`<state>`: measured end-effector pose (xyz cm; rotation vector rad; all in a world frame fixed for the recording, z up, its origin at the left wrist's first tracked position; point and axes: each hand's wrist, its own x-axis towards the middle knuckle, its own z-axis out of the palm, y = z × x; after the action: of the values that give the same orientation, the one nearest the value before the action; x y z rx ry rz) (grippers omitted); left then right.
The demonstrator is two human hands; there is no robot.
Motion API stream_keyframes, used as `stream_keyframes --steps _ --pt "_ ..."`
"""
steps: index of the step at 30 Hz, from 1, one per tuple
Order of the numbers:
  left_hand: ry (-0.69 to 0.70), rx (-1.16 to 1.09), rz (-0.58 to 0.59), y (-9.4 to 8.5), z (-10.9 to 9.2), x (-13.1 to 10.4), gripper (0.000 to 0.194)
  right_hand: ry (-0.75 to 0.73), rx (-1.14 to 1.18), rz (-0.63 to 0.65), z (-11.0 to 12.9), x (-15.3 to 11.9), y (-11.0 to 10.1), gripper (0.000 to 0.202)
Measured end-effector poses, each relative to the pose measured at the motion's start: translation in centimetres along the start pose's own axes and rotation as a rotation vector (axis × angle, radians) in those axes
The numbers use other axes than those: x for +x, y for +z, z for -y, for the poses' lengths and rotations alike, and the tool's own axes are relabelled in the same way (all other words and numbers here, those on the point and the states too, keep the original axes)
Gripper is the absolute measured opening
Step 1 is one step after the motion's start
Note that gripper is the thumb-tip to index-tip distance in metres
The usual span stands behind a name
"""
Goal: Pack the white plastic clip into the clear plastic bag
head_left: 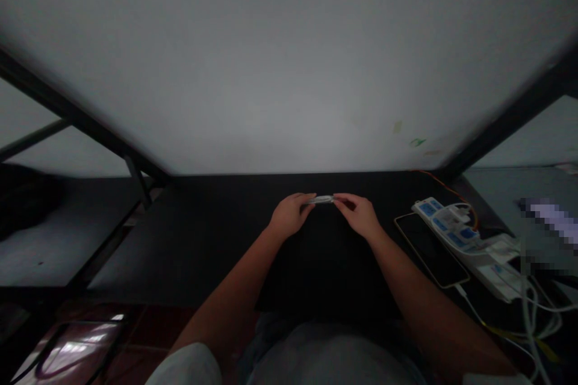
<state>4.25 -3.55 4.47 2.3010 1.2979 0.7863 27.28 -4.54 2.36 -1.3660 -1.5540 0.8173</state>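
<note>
A small whitish, bundled-looking item (323,199) is held level between my two hands, over the black tabletop (203,228). My left hand (291,214) pinches its left end between thumb and fingers. At the right end, my right hand (359,213) grips it the same way. The item is too small and dim to name for certain.
To the right, a phone (431,249) with a white cable lies beside white-and-blue power strips (445,225) and tangled cords (535,313). A pale wall (289,72) rises behind the table. Dark metal bars (90,126) slope at both sides. A dark object (24,198) sits far left.
</note>
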Motion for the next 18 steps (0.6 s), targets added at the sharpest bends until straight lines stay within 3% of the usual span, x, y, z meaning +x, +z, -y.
stream_keyframes --steps 5,10,14,18 --pt "-0.003 0.107 0.008 1.9 2.2 1.9 0.042 0.015 -0.182 0.086 -1.0 2.2 0.8 0.036" --pt "-0.014 0.173 0.065 2.8 2.8 1.5 0.05 -0.046 -0.404 0.158 -1.2 2.7 1.0 0.044" --pt "-0.064 0.17 0.035 2.0 3.0 0.5 0.057 -0.108 -0.497 0.147 -1.8 1.9 0.2 0.053" --pt "-0.157 0.215 0.027 0.0 3.9 -2.0 0.062 -0.164 -0.568 0.147 -3.0 -1.2 -2.0 0.049"
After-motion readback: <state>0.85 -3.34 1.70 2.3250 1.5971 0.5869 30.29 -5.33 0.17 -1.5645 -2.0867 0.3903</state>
